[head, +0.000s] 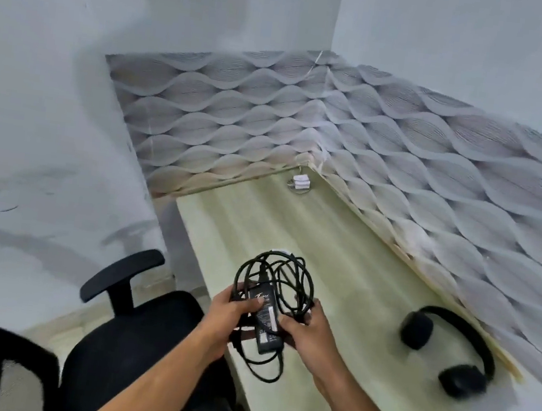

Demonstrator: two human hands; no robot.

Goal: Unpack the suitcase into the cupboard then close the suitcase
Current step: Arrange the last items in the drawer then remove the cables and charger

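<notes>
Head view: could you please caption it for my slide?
Both hands, left and right, hold a coiled laptop charger over a desk beside headphones.

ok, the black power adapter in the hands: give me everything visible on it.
The power adapter is a black, plastic-looking rectangular brick with a printed label, too blurred to read. Its black cable is bundled in loose loops above it, with more loops hanging below. The left hand grips its left side, thumb on top; the right hand holds the right side and some loops. It is held tilted above the near edge of the pale desk, not resting on it.
</notes>
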